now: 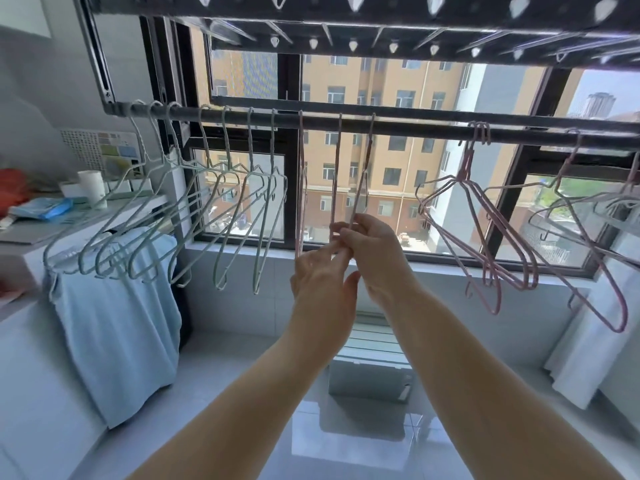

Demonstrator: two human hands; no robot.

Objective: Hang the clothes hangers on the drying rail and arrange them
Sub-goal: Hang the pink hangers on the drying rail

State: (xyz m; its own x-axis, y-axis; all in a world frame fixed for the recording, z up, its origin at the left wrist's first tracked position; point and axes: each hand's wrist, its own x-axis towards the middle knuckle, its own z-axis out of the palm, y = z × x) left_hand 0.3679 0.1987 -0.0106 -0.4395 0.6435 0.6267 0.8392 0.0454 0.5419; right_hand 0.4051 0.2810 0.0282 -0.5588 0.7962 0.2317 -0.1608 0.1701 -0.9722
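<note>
Two pink hangers (349,174) dangle edge-on from the drying rail (398,128) directly above our fingers, our right hand (372,252) and left hand (322,275) pinching their lower ends together, seemingly to space them evenly.

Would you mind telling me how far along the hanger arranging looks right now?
Done: green hangers hang spaced along the rail, left side. In hand: left hand and right hand pinch the middle pink hangers. Left: the bunched pink cluster still needs spreading.
</note>
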